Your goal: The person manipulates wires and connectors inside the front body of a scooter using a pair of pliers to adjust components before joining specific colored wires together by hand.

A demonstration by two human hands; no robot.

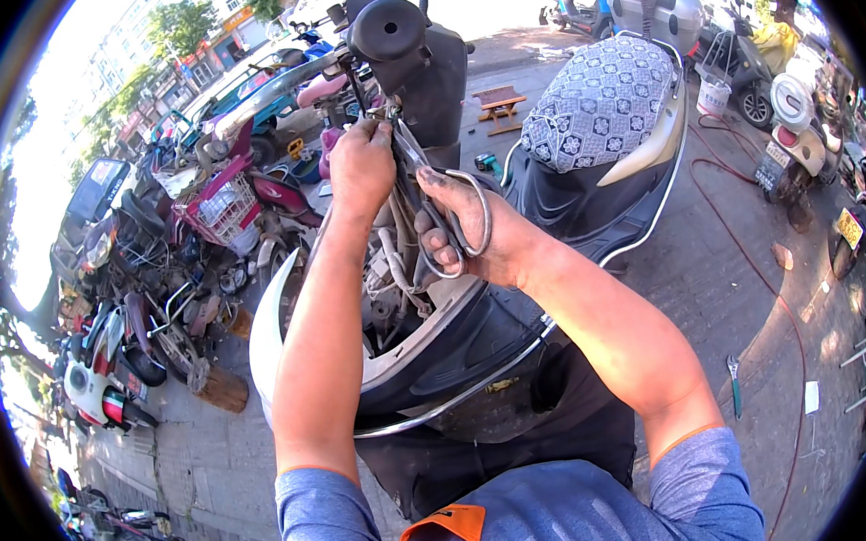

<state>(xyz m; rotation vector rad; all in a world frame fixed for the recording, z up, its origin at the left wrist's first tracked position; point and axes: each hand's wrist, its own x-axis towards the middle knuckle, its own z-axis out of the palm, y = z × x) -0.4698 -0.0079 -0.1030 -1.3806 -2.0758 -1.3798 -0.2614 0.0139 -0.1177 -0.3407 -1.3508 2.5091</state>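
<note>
In front of me stands a scooter with its front body opened, and wiring and parts show inside. My right hand is closed round a pair of scissors with large looped metal handles. The blades point up toward the steering column, close beside my left hand. My left hand is closed, thumb and fingers pinched together at the top of the wiring below the handlebar. What it grips is too small and covered to make out. Behind the hands rises a black plastic cover.
The scooter's seat wears a patterned cover. A small wooden stool stands beyond it. On the paving at right lie a red hose and an adjustable wrench. Parked scooters and a pink basket crowd the left; a wood block lies nearer.
</note>
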